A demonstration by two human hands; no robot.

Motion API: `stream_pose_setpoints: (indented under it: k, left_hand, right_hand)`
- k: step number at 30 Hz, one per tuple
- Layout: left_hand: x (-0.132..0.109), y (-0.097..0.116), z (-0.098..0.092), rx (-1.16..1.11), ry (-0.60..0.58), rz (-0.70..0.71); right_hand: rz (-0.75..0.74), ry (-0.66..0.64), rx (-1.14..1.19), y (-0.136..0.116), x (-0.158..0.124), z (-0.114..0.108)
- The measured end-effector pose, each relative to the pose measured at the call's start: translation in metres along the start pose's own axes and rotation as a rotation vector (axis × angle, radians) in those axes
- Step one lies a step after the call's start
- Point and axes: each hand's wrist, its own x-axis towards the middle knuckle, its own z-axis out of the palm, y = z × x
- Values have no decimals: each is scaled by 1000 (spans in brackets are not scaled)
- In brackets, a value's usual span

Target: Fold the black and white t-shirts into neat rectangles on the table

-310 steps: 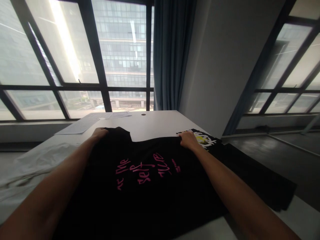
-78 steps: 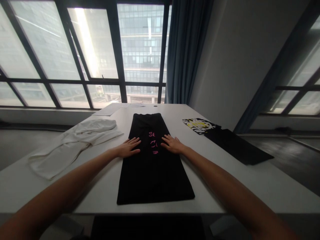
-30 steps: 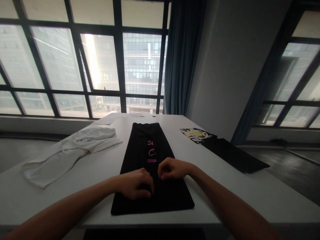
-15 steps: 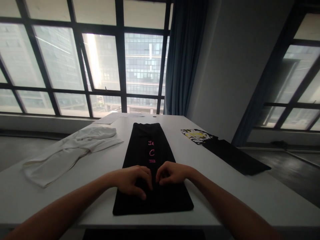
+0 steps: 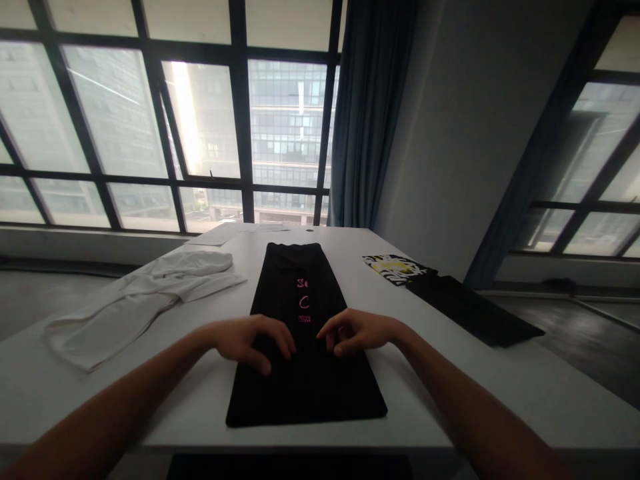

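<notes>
A black garment with pink lettering lies folded into a long strip in front of me, its near end close to the table's front edge. Over its left side is my left hand, thumb and fingers apart, with nothing in it. My right hand is over the right side, fingers loosely bent and apart, also holding nothing. Whether the fingertips touch the cloth I cannot tell. The pink print shows just beyond both hands.
A crumpled white garment lies on the left of the white table. To the right is a black garment with a yellow and white patterned part. Papers lie at the far left end.
Both hands have moved up and away from each other, the left one leftward and the right one rightward. The far end of the black garment looks flatter.
</notes>
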Motion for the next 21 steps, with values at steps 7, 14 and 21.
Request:
stream_pose_setpoints:
  k: [7, 14, 21]
  left_hand:
    - [-55, -41, -33, 250, 1, -369]
    - [-39, -37, -14, 324, 50, -259]
    - [-39, -28, -22, 218, 118, -236]
  right_hand:
    - [369, 310, -446, 25, -28, -27]
    - [196, 232, -460, 9, -26, -12]
    - [4, 228, -303, 11, -29, -18]
